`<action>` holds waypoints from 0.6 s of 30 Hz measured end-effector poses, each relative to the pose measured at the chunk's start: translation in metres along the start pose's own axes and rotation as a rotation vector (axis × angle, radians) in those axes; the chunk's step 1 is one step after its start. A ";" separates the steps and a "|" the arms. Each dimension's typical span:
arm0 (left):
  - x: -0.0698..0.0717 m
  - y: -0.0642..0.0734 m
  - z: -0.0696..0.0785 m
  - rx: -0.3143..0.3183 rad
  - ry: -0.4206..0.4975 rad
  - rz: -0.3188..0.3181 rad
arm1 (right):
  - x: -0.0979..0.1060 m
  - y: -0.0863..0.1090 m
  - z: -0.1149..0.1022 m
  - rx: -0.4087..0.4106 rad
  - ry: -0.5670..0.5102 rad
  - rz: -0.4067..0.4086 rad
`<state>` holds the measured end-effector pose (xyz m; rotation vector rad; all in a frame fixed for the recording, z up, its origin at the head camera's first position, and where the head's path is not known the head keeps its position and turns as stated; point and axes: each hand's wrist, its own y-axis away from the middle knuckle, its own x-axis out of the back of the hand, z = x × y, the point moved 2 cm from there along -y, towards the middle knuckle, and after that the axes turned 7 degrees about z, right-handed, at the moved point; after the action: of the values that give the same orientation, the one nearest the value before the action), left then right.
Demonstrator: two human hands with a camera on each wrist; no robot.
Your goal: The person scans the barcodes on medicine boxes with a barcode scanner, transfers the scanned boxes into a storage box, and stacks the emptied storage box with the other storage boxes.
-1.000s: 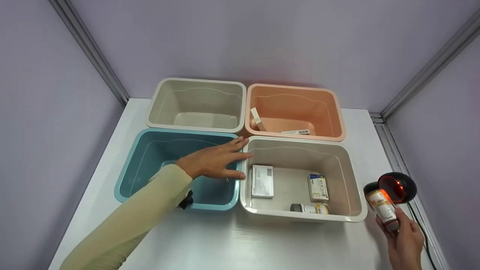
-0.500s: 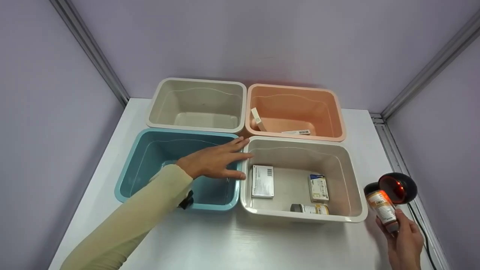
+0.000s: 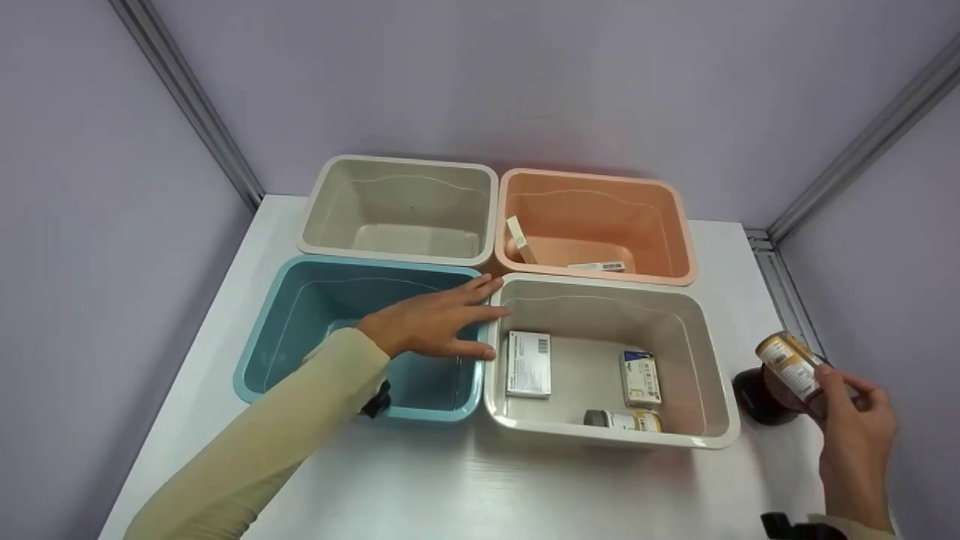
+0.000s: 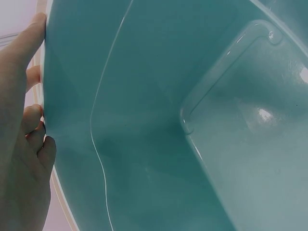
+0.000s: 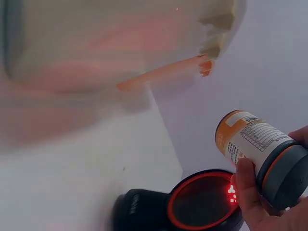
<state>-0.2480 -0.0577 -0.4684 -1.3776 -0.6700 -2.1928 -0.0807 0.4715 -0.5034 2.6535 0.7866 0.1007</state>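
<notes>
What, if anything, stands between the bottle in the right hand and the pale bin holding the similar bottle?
The right rim of the bin stands between them. The black scanner sits beside the bin, partly hidden behind the bottle in the head view. The left hand is at the opposite rim.

No words are legible (too small or blurred): the bottle (image 5: 257,139) carries a barcode (image 5: 250,119), the scanner (image 5: 180,204) pale lettering (image 5: 134,204), the white box (image 3: 529,367) in the near right bin (image 3: 585,371) another barcode (image 3: 542,345).

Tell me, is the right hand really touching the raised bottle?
Touching. The right wrist view shows the right hand gripping the bottle, skin pressed against its side.
</notes>
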 end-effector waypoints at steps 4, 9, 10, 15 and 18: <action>0.000 -0.001 0.000 0.009 0.000 -0.006 | -0.027 0.002 -0.030 0.058 0.017 -0.135; -0.002 -0.002 0.002 0.017 0.007 -0.007 | -0.071 0.009 -0.063 0.166 0.070 -0.291; -0.002 -0.002 0.002 0.017 0.006 -0.006 | -0.081 0.011 -0.069 0.188 0.076 -0.322; -0.002 -0.004 0.003 0.020 -0.009 -0.002 | -0.133 0.015 -0.090 0.261 0.048 -0.463; -0.002 -0.004 0.004 0.024 -0.015 -0.002 | -0.164 0.019 -0.095 0.296 0.047 -0.534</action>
<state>-0.2471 -0.0517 -0.4696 -1.3836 -0.7013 -2.1714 -0.2251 0.4001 -0.4026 2.6027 1.6014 -0.1031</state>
